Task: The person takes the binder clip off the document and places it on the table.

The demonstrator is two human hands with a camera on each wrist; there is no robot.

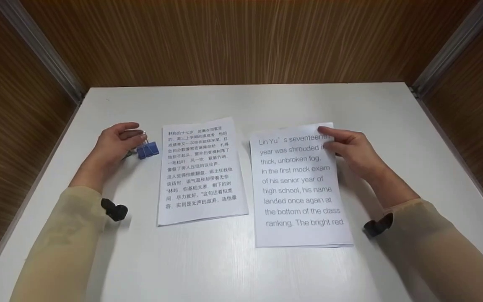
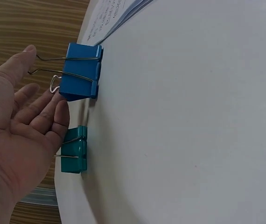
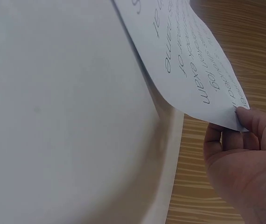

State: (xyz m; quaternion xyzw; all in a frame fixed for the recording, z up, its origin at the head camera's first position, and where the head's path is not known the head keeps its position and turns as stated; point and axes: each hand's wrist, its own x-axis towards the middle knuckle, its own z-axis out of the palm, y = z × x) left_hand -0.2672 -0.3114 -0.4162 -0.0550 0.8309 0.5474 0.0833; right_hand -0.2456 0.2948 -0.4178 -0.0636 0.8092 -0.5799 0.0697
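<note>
My left hand [image 1: 118, 140] reaches to a blue binder clip [image 1: 148, 149] on the white table. In the left wrist view its thumb and loosely bent fingers are spread apart around the wire handles of that clip [image 2: 80, 71]; whether they touch cannot be told. Beyond the fingers sits a teal binder clip [image 2: 74, 149], mostly hidden by the hand in the head view. My right hand [image 1: 352, 149] pinches the top right corner of the papers with English text [image 1: 300, 188]. That corner is bent up off the table in the right wrist view, the paper [image 3: 184, 70] curving toward the thumb.
Between the hands lies a stack of papers with Chinese text [image 1: 201, 176], slightly turned. The white table [image 1: 208, 268] has wood-grain panels [image 1: 241, 42] at its back and sides. Dark wrist mounts [image 1: 115, 209] sit on both sleeves.
</note>
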